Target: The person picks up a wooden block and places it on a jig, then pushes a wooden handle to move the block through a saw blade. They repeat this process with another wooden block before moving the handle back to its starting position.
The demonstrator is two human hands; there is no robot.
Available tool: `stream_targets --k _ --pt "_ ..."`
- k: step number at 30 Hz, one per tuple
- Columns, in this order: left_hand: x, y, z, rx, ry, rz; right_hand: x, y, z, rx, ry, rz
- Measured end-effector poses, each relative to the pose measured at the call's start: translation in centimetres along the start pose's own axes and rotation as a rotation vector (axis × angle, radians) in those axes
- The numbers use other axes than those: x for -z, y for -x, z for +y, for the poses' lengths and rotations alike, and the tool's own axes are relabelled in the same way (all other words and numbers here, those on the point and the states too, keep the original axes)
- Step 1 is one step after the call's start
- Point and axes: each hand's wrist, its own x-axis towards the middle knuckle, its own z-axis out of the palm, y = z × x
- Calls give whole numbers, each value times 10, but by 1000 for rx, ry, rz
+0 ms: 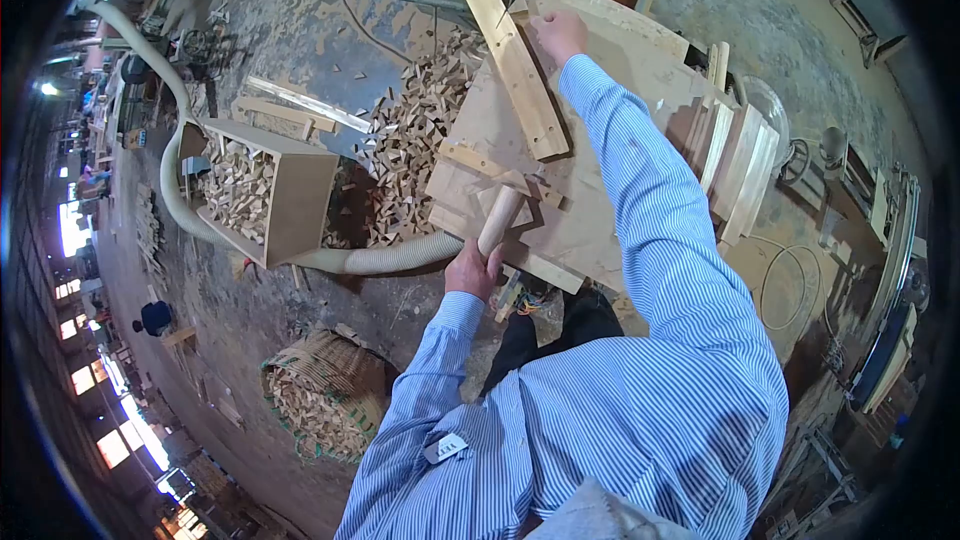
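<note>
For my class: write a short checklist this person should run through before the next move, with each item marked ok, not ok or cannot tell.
1. Left hand gripping the tan cylinder: ok, fingers wrap its near end.
2. Right hand firmly holding something: cannot tell; it is at the worktop's far side, near the long wooden strip.
3. Striped sleeves kept back from the wrists: not ok, both reach them.
4. Floor beside the worktop clear: not ok, offcuts are heaped there.
5. Any cutting blade stopped: cannot tell; none shows clearly.
</note>
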Motion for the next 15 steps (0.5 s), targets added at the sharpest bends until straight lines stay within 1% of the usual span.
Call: stream_targets --k 2,4,8,10,12,13,14,15 --pt "-3 8 -6 6 3 -4 7 14 -8 -24 -7 -24" --pt "-4 16 -14 12 2 -3 5 24 -19 8 80 7" --pt "-2 30 -27 40 2 -12 -14 26 -38 7 187 24" --pt "-2 38 -31 68 13 0 -22 33 -55 44 280 49" --pt "-9 44 -40 72 46 8 -26 33 -57 89 327 -81" --pt "-11 45 -49 118 87 -21 -35 33 -49 33 269 -74" --pt "-15 47 -55 130 166 5 -39 28 -47 -25 305 -148" --pt "-10 50 -57 80 130 12 -35 48 -49 107 148 -21"
